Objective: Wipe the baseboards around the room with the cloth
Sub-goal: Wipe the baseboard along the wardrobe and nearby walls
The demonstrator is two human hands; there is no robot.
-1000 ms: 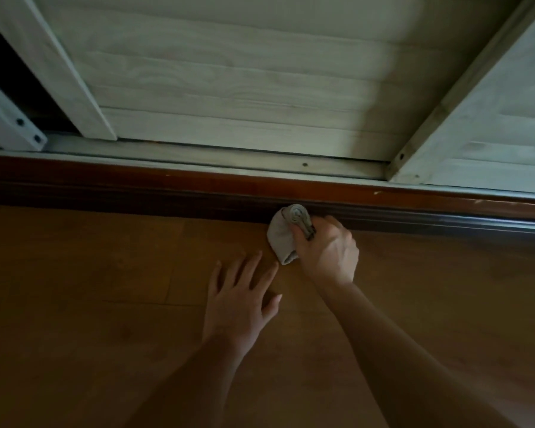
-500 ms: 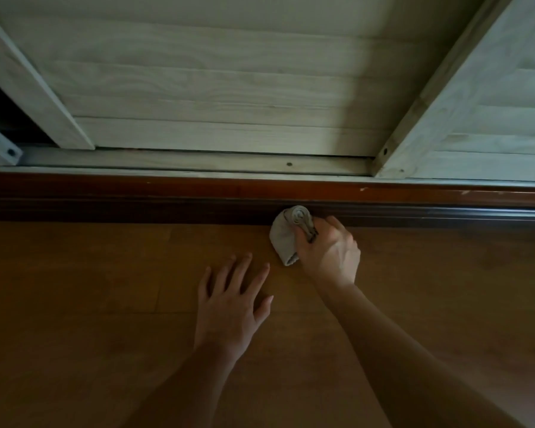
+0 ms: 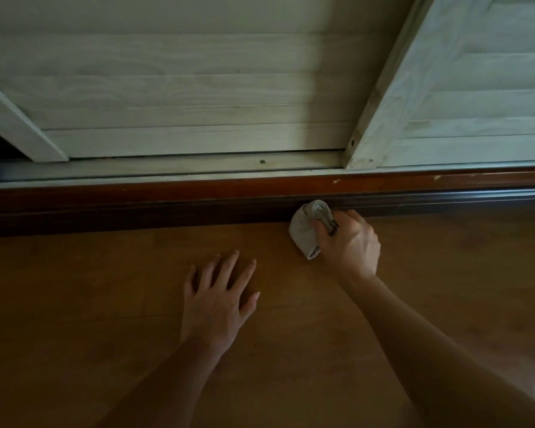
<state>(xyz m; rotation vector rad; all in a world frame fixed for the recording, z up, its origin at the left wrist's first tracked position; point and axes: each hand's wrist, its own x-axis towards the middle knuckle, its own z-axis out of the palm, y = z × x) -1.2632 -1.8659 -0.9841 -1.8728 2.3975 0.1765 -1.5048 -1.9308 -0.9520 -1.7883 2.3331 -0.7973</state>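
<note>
Now the cloth sits a little further right along the baseboard than it did a second ago, and the left hand has drawn back nearer the person, so the wipe seems to be working rightward along this stretch. The right hand has its fingers clenched round the bunched cloth, pressing it against the dark lower face of the baseboard where it meets the floor. The left hand lies flat on the floor, fingers spread and released, holding nothing, likely as a prop. The floor is brown wood-look board, dimly lit. Beyond the baseboard run pale slatted sliding doors in a track. The baseboard's reddish top edge shows small pale chips at far right.
</note>
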